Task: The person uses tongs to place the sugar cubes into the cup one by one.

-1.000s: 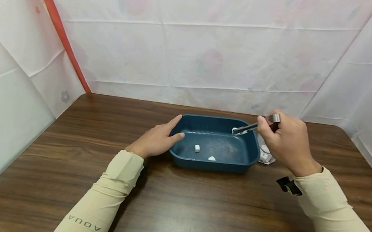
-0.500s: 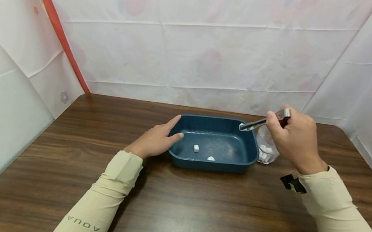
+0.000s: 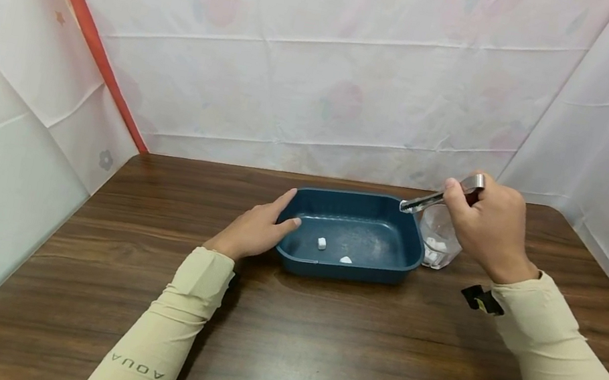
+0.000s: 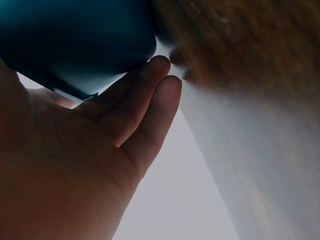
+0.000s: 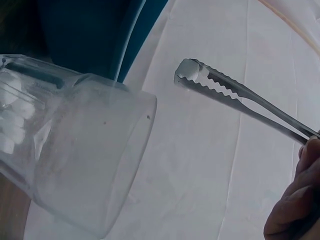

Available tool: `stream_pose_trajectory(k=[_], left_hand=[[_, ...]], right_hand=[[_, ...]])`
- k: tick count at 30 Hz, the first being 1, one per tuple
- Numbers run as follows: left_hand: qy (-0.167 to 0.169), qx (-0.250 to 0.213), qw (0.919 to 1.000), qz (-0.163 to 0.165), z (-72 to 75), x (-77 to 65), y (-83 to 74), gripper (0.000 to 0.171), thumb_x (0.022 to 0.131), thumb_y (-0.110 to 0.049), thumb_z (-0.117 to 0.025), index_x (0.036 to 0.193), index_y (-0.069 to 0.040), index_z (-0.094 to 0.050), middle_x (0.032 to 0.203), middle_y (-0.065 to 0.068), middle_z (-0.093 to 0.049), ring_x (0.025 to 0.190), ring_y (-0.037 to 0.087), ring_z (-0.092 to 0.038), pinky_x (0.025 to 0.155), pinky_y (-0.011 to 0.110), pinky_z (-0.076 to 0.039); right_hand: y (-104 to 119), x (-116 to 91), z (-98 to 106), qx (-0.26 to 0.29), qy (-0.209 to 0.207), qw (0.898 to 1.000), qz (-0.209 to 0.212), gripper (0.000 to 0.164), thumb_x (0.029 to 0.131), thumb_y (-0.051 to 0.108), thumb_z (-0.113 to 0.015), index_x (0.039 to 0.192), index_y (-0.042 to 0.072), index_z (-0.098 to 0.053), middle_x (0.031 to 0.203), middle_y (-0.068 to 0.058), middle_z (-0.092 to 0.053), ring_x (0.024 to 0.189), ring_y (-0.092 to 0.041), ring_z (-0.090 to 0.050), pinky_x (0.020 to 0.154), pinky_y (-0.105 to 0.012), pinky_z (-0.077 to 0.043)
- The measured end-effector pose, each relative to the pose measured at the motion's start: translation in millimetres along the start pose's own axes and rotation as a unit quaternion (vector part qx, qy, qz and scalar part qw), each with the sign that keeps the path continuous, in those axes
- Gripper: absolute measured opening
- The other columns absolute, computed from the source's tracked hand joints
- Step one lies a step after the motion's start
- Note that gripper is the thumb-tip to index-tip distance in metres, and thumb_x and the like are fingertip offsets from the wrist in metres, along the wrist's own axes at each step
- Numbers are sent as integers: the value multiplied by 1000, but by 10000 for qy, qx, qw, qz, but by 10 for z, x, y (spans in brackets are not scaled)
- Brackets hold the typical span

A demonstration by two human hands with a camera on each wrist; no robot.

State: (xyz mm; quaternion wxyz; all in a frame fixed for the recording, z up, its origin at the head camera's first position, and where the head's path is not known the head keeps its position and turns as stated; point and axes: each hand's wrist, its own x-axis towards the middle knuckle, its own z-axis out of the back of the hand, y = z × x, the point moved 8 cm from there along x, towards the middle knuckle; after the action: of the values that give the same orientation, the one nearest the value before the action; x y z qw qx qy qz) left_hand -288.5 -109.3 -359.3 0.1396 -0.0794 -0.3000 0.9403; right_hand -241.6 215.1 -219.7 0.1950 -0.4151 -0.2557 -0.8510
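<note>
A person's left hand (image 3: 251, 231), fingers extended, rests at the left end of a blue tub (image 3: 351, 273) holding two white lumps (image 3: 322, 244). Right of the tub, the right hand (image 3: 494, 223) grips tongs (image 3: 431, 200) pinching a third lump (image 5: 189, 69) near the tub's far right corner; a cup (image 5: 95, 135) of more stands just beside the tub's right end.

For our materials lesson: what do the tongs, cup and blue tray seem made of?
Tongs: probably metal, shiny; silvery, with bright glints.
Cup: smooth, clear glass or plastic, hard to say; white pieces show through.
Blue tray: likely moulded plastic, satin; even colour, rounded corners, soft sheen.
</note>
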Motion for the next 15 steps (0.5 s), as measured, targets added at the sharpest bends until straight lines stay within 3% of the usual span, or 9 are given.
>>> stream_pose_trajectory(k=[15], left_hand=[[4,61,10000,48,-5,21,-39,72,104,-50,-46,163,-29,-9,162,5,-28,145,33,-32,113,58,-29]], right_hand=[[-79,16,57,-205,-112,9996,-183,38,95,20,-55,61,10,-43,49,-2,-39,44,-22,-34,45,-37,-25]])
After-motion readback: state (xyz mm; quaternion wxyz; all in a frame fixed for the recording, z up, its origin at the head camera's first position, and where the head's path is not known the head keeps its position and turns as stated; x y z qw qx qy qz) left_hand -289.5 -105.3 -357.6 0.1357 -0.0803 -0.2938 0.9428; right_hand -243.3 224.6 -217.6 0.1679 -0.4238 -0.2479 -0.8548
